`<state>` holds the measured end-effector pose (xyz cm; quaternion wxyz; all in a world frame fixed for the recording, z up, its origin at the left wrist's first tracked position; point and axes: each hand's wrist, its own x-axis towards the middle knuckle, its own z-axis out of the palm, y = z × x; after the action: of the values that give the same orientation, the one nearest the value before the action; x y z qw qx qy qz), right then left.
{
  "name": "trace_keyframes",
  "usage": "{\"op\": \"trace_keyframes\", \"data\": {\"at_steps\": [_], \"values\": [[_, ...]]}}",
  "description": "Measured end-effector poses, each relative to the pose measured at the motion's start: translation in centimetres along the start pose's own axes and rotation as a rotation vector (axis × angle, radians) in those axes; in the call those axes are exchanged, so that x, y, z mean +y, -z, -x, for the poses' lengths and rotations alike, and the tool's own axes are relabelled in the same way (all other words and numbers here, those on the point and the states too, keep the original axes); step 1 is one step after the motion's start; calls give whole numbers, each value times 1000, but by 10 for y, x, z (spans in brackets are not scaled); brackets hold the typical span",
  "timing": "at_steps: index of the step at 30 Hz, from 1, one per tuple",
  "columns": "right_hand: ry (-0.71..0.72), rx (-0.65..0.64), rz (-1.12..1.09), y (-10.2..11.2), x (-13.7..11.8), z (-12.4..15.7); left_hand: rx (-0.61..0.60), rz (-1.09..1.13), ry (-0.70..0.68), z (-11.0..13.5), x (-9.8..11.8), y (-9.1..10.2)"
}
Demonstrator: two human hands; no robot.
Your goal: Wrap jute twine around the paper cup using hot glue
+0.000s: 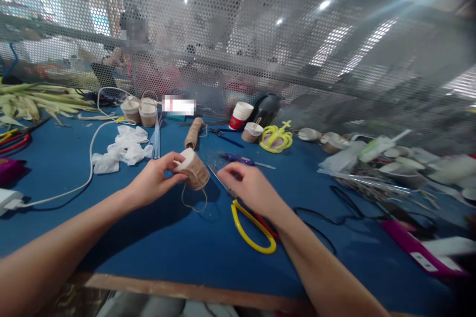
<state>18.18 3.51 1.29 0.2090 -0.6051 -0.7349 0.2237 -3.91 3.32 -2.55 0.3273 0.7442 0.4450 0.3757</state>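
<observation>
progress: we find the side of the twine-wrapped cup [197, 173] covered by close turns of twine, while its white end shows bare. a loose twine tail [198, 211] hangs below it in an open loop, so we judge the winding mostly done, with that end neither secured nor trimmed. the twine spool [193, 132] lies just behind the cup; two finished-looking wrapped cups [148, 112] stand at the back of the blue table [167, 252].

pose: we hold the cup tilted, over the table's middle, in the left hand [159, 178], thumb and fingers closed on its white end. our right hand [245, 185] is beside it, palm down, fingers curled and thumb near the forefinger, over the scissors [235, 219]. the hand is blurred; we cannot tell whether it grips them. both forearms reach in from the near edge.
</observation>
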Motion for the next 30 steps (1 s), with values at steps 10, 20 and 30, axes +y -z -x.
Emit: {"op": "trace_keyframes", "data": {"at_steps": [10, 20, 30], "values": [[196, 53, -287, -26, -18, 25, -42, -141, -56, 1, 0, -2], [403, 270, -7, -8, -10, 18, -217, -48, -51, 7, 14, -1], [408, 252, -38, -7, -11, 21, -346, 122, -6, 11, 21, -3]]}}
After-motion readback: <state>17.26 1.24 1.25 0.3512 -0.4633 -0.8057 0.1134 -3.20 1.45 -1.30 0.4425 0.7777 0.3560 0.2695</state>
